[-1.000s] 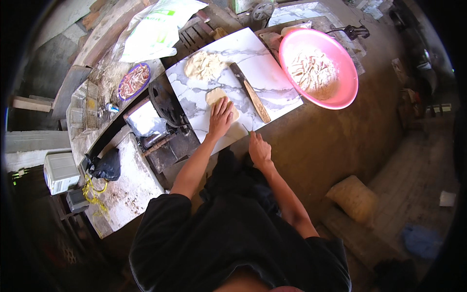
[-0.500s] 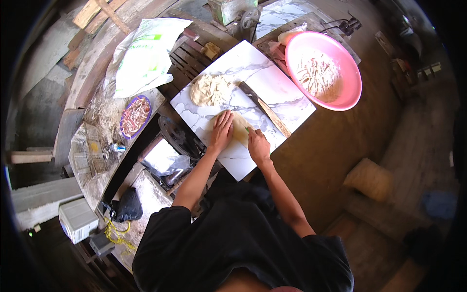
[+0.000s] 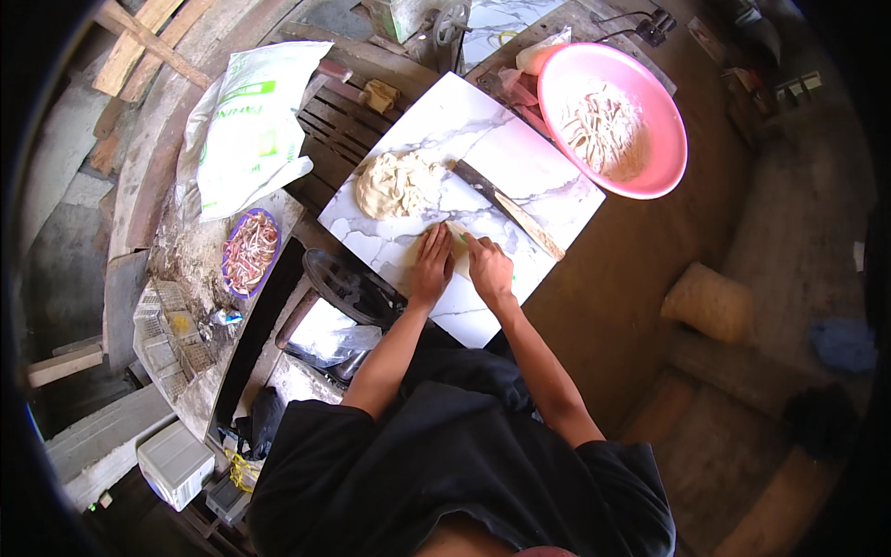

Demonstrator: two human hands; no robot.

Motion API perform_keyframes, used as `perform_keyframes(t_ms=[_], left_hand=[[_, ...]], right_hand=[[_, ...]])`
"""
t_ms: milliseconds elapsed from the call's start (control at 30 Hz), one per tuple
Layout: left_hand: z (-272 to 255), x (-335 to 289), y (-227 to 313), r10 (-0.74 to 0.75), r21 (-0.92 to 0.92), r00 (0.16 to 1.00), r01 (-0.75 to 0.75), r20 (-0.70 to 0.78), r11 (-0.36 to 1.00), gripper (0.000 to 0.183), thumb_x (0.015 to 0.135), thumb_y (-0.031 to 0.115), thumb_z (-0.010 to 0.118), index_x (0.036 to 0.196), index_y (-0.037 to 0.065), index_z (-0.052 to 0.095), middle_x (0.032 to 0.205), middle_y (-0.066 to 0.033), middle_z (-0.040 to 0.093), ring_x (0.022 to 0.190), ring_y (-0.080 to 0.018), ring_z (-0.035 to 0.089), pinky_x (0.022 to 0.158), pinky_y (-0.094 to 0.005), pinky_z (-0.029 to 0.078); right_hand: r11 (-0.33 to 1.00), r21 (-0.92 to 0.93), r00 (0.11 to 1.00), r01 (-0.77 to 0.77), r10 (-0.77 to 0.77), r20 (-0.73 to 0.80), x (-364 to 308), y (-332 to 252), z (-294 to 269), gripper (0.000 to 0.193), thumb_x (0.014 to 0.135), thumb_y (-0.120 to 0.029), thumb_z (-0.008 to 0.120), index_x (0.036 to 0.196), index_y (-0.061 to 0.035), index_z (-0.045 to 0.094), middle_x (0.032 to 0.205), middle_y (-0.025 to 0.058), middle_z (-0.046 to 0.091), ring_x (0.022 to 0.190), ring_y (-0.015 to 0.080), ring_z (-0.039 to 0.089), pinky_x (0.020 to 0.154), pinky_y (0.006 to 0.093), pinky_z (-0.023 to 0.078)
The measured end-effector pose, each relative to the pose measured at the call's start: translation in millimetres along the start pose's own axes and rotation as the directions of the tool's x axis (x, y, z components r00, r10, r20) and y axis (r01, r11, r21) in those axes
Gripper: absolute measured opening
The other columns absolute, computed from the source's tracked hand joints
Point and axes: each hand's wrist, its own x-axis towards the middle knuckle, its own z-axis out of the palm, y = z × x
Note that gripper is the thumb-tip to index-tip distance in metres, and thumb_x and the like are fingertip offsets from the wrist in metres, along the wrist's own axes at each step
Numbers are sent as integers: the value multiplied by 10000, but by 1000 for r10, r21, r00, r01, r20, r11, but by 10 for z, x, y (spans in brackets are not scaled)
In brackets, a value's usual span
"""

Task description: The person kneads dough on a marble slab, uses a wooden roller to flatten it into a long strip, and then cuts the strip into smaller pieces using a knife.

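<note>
On a white marble-patterned board, my left hand lies with its fingers flat over a piece of pale dough. My hand hides most of that piece. Just to its right, my right hand is closed around a small tool with a green handle; its working end is hidden. A larger heap of soft dough sits beyond my left hand. Right of the heap, a long narrow bar, dark at its far end and wood-coloured at the near one, lies slantwise across the board.
A pink basin with floury pale strips stands at the board's far right. To the left are a white-and-green sack and a purple-rimmed dish of reddish-white shreds. A dark round wheel is beside the board's left edge.
My right hand has moved slightly up and closer to my left hand. The left hand has shifted a little, its fingers now nearer together. The whole view has tilted slightly.
</note>
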Motion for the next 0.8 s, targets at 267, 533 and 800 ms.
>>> perform_keyframes(t_ms=[267,533,800], left_hand=[[-12,34,53,-3,-13,1000,3,-10,1000,361,775,59,461,1127,-22,454,1213,-144,431,1172,-245,364,978,-369,273],[15,44,13,1,10,1000,-1,-8,1000,391,762,57,456,1146,-11,438,1217,-134,426,1177,-247,357,976,-371,272],[34,72,-54,20,34,1000,-19,-21,999,388,758,54,454,1142,-4,447,1243,-120,409,1189,-237,342,987,-359,253]], right_hand=[[998,-63,1000,9,-9,-1,2,7,50,246,793,-91,451,1010,-118,565,807,91,577,708,260,570,575,353,474],[995,-89,999,44,-42,21,59,-6,36,294,740,-40,456,1010,-92,561,792,100,571,711,264,569,570,353,474],[994,-99,999,52,-51,13,55,38,51,291,750,-44,432,1010,-86,556,791,105,571,714,270,569,574,357,475]])
